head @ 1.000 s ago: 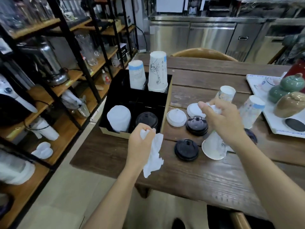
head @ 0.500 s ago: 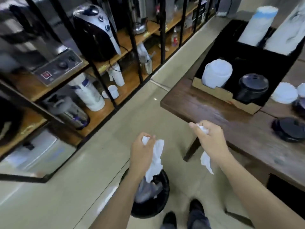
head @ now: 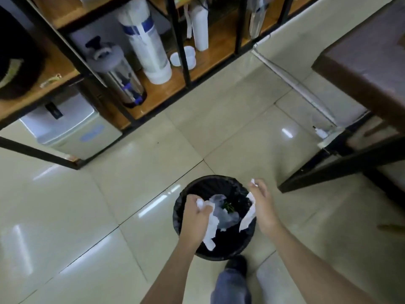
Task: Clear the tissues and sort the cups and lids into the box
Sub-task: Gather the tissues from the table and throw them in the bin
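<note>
Both hands hover over a round black trash bin (head: 188,187) on the tiled floor. My left hand (head: 196,218) pinches a crumpled white tissue (head: 210,229) that dangles over the bin's opening. My right hand (head: 264,205) holds a second white tissue (head: 248,216), which hangs down at the bin's right rim. Inside the bin lie a greyish wrapper and some green scraps. The cups, lids and box are out of view.
A dark wooden table (head: 370,62) with black legs stands at the right. Black metal shelving (head: 182,44) at the top holds stacked paper cups, a metal canister and white containers. My shoe (head: 236,263) is just below the bin.
I have turned from the table to look down at the floor. Both hands carried their tissues down and now hang over the bin's opening.
</note>
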Available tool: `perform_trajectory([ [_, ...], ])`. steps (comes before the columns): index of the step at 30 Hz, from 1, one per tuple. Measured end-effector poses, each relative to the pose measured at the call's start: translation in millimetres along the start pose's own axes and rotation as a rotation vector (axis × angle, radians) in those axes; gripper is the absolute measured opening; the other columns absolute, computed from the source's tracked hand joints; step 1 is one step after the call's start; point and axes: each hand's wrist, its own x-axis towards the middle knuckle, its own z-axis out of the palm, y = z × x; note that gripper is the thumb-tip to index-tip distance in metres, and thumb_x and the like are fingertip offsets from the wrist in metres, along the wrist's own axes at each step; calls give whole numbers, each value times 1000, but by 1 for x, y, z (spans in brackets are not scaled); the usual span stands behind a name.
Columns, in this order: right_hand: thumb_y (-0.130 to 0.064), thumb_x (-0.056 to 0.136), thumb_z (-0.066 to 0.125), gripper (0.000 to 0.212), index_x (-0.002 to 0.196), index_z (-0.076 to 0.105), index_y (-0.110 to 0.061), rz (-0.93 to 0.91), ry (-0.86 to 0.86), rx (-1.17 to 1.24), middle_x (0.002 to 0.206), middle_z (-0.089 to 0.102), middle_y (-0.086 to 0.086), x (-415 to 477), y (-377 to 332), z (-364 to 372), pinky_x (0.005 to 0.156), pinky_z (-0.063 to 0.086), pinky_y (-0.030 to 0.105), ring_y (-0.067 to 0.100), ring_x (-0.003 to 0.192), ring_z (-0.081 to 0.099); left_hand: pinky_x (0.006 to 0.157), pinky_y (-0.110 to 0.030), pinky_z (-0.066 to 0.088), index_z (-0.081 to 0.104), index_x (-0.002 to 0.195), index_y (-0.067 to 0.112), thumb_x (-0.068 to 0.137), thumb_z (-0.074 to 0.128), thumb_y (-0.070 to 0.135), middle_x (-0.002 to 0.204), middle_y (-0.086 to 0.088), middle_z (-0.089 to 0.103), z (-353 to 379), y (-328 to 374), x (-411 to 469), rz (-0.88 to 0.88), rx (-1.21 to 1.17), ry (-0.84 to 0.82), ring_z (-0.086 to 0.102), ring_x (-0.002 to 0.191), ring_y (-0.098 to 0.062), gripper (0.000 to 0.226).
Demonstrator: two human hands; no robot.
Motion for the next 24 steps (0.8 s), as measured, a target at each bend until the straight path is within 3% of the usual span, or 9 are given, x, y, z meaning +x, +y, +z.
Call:
perform_trajectory([
  [4, -35, 69, 57, 24, 69, 35, -25, 118, -82, -36, 71, 32, -3, 40, 92, 16, 67, 31, 25, 15, 66, 35, 69, -27, 39, 33, 86, 20, 77, 53, -7, 90, -2, 35, 25, -85, 58, -14, 110, -13, 41, 82, -17, 35],
  [7, -11, 91, 49, 25, 74, 33, -17, 122, -200, -231, 71, 28, -2, 72, 170, 23, 56, 29, 20, 12, 61, 31, 75, -26, 39, 32, 96, 13, 76, 56, -3, 94, 1, 33, 49, -148, 93, 39, 325, 45, 40, 92, -19, 35],
  [9, -17, 89, 51, 29, 68, 30, -20, 55, -234, -419, 70, 29, -2, 91, 217, 29, 51, 29, 17, 10, 57, 31, 76, -27, 38, 37, 95, 11, 74, 54, 14, 98, -3, 37, 62, -182, 110, 116, 541, 67, 47, 95, -24, 28],
  [11, -33, 90, 49, 15, 91, 47, -18, 87, -326, -661, 93, 46, 5, 102, 253, 36, 72, 45, 27, 19, 84, 52, 70, -29, 42, 45, 93, 9, 61, 48, 31, 91, -6, 50, 75, -211, 124, 107, 732, 75, 59, 85, -28, 39],
  [13, -33, 95, 43, 47, 136, 31, -12, 119, -541, -1068, 140, 34, 15, 112, 280, 39, 105, 32, 40, 32, 130, 35, 78, -40, 50, 46, 102, 10, 59, 47, 36, 98, -14, 59, 85, -233, 136, 98, 891, 15, 63, 91, -34, 50],
  [14, -32, 96, 41, 57, 146, 17, -17, 144, -676, -1236, 153, 19, 14, 114, 287, 38, 113, 20, 43, 34, 141, 19, 92, -49, 45, 42, 117, 11, 67, 50, 36, 115, -22, 56, 89, -242, 141, 94, 990, -34, 57, 107, -41, 57],
  [17, -29, 90, 44, 70, 149, 6, -30, 177, -894, -1449, 160, -2, 10, 116, 284, 38, 117, 1, 49, 34, 147, -5, 117, -47, 7, 14, 147, 21, 88, 43, 36, 158, -19, 2, 88, -256, 148, -39, 1187, -302, 7, 144, -38, 68],
  [20, -42, 87, 49, 77, 150, 4, -31, 11, -854, -1506, 161, 0, 6, 112, 268, 35, 118, 5, 46, 30, 147, 4, 118, -41, 11, 18, 148, 24, 90, 40, 42, 160, -9, 8, 80, -245, 140, 5, 1163, -237, 12, 146, -29, 65],
  [24, -63, 84, 43, 83, 150, 6, -28, -326, -604, -1485, 159, 13, 4, 88, 209, 19, 113, 18, 42, 26, 142, 25, 118, -35, 17, 24, 146, 24, 90, 40, 45, 155, -3, 28, 58, -194, 107, 163, 1146, -50, 25, 142, -23, 61],
])
